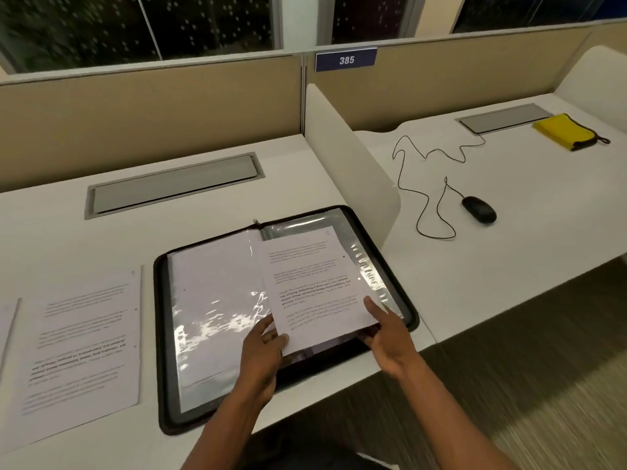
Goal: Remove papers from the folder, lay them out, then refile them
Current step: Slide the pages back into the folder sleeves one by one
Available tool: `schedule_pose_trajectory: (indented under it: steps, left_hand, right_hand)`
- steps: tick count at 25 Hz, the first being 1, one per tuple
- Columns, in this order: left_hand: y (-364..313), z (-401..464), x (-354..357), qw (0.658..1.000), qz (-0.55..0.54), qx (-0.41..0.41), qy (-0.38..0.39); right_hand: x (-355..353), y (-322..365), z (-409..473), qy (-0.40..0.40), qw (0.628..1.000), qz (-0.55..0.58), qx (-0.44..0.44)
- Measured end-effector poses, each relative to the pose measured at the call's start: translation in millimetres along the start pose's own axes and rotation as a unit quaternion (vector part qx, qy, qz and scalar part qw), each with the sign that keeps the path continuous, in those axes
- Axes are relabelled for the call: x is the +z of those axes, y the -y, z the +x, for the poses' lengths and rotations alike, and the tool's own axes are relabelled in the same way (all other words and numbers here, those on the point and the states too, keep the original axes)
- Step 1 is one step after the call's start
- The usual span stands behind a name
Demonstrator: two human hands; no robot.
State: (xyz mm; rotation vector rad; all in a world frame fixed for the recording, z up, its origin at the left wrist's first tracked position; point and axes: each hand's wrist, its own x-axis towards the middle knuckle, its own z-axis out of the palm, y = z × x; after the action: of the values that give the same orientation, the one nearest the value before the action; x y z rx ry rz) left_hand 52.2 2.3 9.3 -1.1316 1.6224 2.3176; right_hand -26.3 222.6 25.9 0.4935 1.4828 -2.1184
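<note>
Holding one printed sheet over the right half of the open folder, I have both hands on its near edge in the head view, the only view available. My left hand pinches the near-left corner of the sheet, thumb on top and fingers curled beneath. My right hand grips the near-right corner, thumb on the printed face, fingers under the paper. The folder lies flat near the front edge of the desk, its clear sleeves exposed. Left of the folder, a second printed sheet lies flat on the desk, and the edge of a third sheet shows further left of the folder at the frame border. I judge the task to be in mid-course: at least two sheets are laid out. I cannot tell whether the held sheet is leaving its sleeve or re-entering it. Whether more papers sit in the left sleeves is unclear through the glare. Refiling of the laid-out sheets is not yet done.
</note>
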Motion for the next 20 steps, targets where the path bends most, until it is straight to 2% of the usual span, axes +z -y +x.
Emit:
schedule_pose_trajectory:
  steps: [2,3,6,8,9,10,12,14,15,16,20]
  left_hand:
    - [11,-6,17,1.000,0.026,0.007,0.001]
    - [15,-12,28,0.999,0.040,0.011,0.000]
    - [19,-32,55,0.996,0.077,0.039,0.015]
    - [19,-38,64,0.983,0.145,0.109,0.020]
    - [19,-35,66,0.962,0.214,0.170,0.007]
    - [19,-30,67,0.924,0.302,0.236,-0.010]
    - [22,-14,70,0.812,0.480,0.332,-0.003]
    - [23,-4,79,0.717,0.602,0.350,0.029]
    - [20,-2,84,0.687,0.636,0.350,0.030]
    - [19,-3,89,0.670,0.652,0.354,0.026]
    - [17,-6,96,0.641,0.673,0.368,0.020]
  right_hand:
    - [-10,-6,-12,0.040,0.999,0.012,-0.001]
    - [-13,-10,-15,0.027,1.000,0.005,0.000]
    - [-27,-20,-17,-0.099,0.995,-0.008,0.005]
    - [-47,-20,-21,-0.142,0.990,0.025,0.007]
    - [-59,-18,-25,-0.148,0.988,0.048,0.004]
    - [-72,-15,-32,-0.152,0.986,0.067,0.002]
    - [-96,-10,-51,-0.153,0.985,0.078,-0.003]
    - [-119,-8,-70,-0.139,0.988,0.065,-0.008]
    - [-128,-8,-79,-0.132,0.990,0.056,-0.006]
    - [-137,-8,-87,-0.128,0.990,0.050,-0.004]
    - [-165,-13,-115,-0.123,0.991,0.053,0.009]
